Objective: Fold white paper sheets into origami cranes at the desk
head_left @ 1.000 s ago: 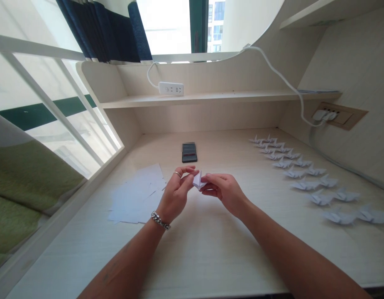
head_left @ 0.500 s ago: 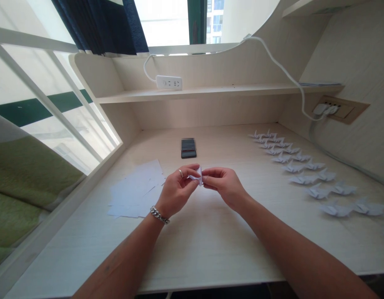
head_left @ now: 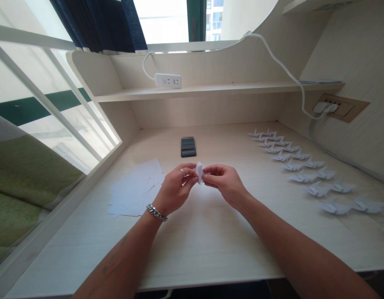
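Observation:
A small folded piece of white paper is held above the middle of the desk, pinched from both sides. My left hand, with a ring and a chain bracelet, grips its left edge with closed fingertips. My right hand pinches its right edge. A loose stack of white paper sheets lies on the desk just left of my left hand. Two rows of finished paper cranes run along the right side of the desk.
A dark phone lies flat behind my hands. A white power strip sits on the shelf above, its cable running to a wall socket at the right. A glass panel with white rails borders the desk's left edge.
Both hands stayed closed on the folded paper and turned it slightly between the fingertips; the view shifted a little downward and closer.

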Tool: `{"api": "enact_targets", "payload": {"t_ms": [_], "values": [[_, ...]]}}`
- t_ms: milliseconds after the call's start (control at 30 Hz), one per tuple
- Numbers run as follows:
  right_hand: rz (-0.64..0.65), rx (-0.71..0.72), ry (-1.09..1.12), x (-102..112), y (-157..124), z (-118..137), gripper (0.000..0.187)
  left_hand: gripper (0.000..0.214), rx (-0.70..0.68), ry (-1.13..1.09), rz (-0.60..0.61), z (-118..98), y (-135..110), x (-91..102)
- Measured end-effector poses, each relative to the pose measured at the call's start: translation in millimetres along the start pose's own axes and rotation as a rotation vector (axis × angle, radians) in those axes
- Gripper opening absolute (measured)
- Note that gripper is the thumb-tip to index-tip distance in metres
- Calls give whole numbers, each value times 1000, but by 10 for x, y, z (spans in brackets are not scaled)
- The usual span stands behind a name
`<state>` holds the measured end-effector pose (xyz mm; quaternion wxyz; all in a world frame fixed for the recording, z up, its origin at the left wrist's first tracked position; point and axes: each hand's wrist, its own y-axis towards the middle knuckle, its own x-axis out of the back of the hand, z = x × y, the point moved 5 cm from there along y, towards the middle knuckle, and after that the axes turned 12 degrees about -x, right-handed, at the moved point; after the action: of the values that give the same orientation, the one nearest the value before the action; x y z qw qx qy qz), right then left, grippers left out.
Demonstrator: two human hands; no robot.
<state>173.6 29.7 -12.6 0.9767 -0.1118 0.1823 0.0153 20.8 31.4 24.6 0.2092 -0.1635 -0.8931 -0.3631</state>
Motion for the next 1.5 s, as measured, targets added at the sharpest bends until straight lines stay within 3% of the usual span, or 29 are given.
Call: {"api": "enact_targets", "payload": {"t_ms": [200, 500, 700, 833, 967, 1133, 1333, 1500], "values": [[32, -31, 65, -6, -12, 8, 26, 15, 27, -153, 28, 36, -29, -31], [93, -102, 98, -22, -26, 10, 30, 20, 68, -198, 66, 6, -29, -84], [108, -126, 115, -41, -34, 7, 31, 20, 100, -190, -3, 31, -21, -49], [103, -96, 89, -48, -33, 8, 31, 27, 189, -319, -81, 108, -19, -38], [103, -92, 26, -46, -31, 26, 19, 30, 292, -312, -106, 155, -33, -26], [61, -68, -62, -27, -33, 51, 20, 29, 276, -312, -91, 138, -21, -32], [2, -12, -12, -4, -36, 60, 33, 38, 341, -581, -177, 173, -29, -63], [52, 98, -207, -48, -33, 57, 19, 42, 357, -611, -186, 195, -42, -82]]}}
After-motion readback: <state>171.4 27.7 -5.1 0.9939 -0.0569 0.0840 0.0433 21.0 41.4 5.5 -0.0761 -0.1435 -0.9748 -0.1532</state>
